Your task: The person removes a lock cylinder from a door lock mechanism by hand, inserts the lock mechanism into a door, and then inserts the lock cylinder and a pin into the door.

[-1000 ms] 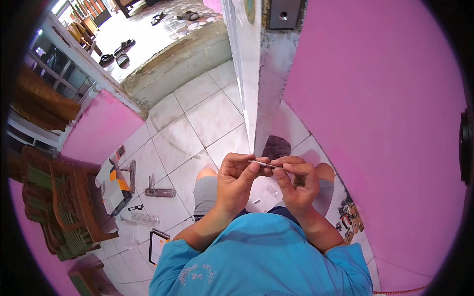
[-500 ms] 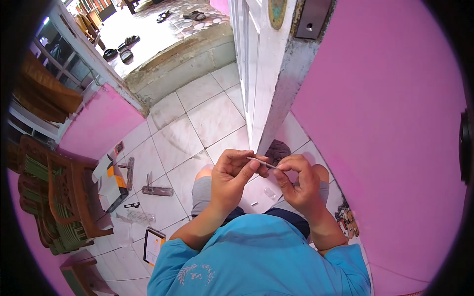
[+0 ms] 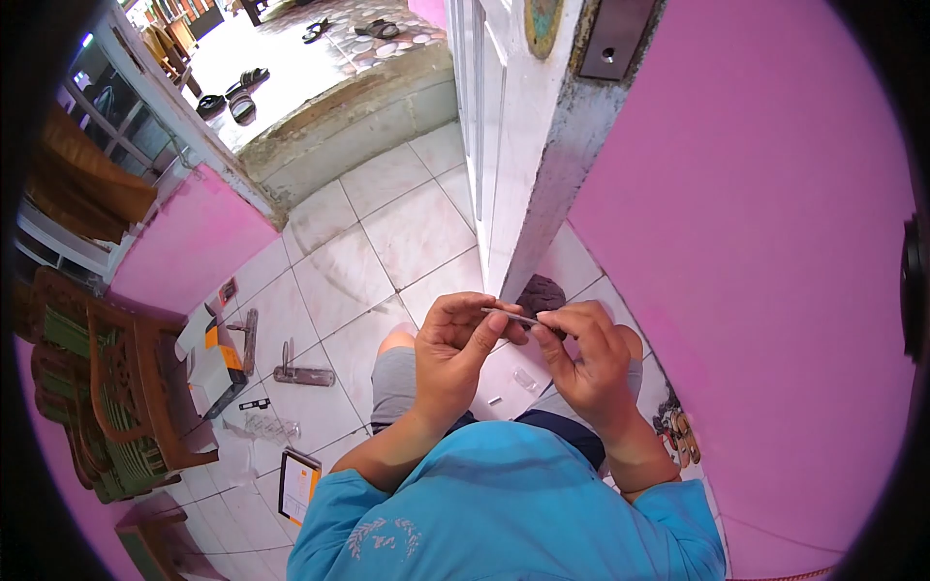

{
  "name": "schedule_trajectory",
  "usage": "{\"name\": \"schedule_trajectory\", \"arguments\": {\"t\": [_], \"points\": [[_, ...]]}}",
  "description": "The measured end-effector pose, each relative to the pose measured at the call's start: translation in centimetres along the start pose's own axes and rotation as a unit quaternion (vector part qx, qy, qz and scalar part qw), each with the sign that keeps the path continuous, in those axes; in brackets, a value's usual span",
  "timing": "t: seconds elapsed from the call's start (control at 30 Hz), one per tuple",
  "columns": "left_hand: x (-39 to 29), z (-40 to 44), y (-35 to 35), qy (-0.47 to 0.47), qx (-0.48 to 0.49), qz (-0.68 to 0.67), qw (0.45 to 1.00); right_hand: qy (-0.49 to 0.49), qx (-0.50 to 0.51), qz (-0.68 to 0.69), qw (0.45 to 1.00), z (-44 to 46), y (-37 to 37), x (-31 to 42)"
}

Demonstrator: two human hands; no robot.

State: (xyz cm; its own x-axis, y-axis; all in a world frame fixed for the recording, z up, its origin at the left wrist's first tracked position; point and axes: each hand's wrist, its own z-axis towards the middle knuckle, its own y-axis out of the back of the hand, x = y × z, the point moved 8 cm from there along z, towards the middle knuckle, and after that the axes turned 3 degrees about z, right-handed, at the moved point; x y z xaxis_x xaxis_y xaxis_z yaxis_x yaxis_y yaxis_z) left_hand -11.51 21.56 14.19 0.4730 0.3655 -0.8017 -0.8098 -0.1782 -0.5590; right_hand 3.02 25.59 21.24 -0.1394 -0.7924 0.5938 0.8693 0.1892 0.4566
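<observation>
A thin grey metal rod lies between my two hands, in front of the lower part of the door edge. My left hand pinches one end, with the thumb on top and the fingers behind it. At the other end, my right hand grips the rod between thumb and forefinger. Its exact kind is too small to make out. Below my hands, a clear plastic piece and a small pale cylinder rest on a white surface between my legs.
A white door stands ahead, with a metal lock plate in its edge. On the tiles to the left are door handles on plates, an open box and a black slotted plate. A wooden bench stands beyond.
My right forefinger and thumb have shifted slightly along the rod, which looks a little more level. The view has moved slightly; the things on the floor are unmoved.
</observation>
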Motion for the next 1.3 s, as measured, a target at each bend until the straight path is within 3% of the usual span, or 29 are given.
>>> {"name": "schedule_trajectory", "arguments": {"t": [0.23, 0.7, 1.3], "points": [[0.3, 0.0, 0.5, -0.002, -0.032, 0.007, 0.999, -0.024, 0.006, 0.015, 1.000, 0.2, -0.3, 0.0], [0.4, 0.3, 0.4, 0.013, -0.027, -0.027, 0.999, -0.005, -0.002, 0.014, 1.000, 0.5, -0.6, 0.2], [-0.2, -0.2, -0.7, 0.004, -0.006, 0.023, 1.000, -0.059, 0.028, 0.051, 0.997, 0.3, -1.1, 0.1]]}}
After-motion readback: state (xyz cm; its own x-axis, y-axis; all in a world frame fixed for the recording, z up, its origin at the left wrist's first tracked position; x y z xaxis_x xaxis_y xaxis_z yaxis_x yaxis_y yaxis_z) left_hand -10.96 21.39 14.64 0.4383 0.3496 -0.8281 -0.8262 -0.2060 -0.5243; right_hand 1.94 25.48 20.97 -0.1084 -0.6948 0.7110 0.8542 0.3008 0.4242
